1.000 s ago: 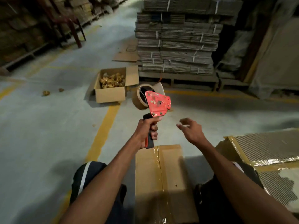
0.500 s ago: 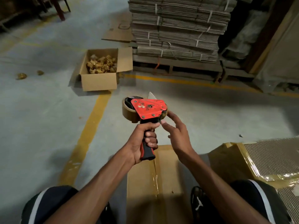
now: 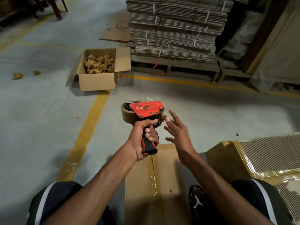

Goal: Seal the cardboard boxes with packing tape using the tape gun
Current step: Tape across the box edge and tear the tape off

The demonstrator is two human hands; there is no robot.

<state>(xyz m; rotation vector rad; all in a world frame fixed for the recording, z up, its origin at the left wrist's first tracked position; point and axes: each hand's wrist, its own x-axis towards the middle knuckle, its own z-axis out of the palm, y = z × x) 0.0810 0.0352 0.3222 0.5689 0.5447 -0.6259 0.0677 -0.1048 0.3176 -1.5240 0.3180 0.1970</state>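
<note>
A red tape gun (image 3: 146,109) with a brown tape roll (image 3: 128,115) is held up in front of me. My left hand (image 3: 144,140) grips its black and red handle. My right hand (image 3: 177,129) is just right of the gun with fingers spread; its thumb tip touches the tape at the gun's front end. Below my hands, between my knees, lies a closed cardboard box (image 3: 164,172) with clear tape along its centre seam.
An open box (image 3: 97,82) of crumpled brown tape scraps stands on the concrete floor ahead left. A pallet of bundled flat cardboard (image 3: 175,30) rises behind. A tape-wrapped corrugated bundle (image 3: 259,156) lies at my right. Yellow floor lines cross the floor.
The tape gun has come down from upright to lying level and closer to me. My right hand moved in from the right to the gun's front end.
</note>
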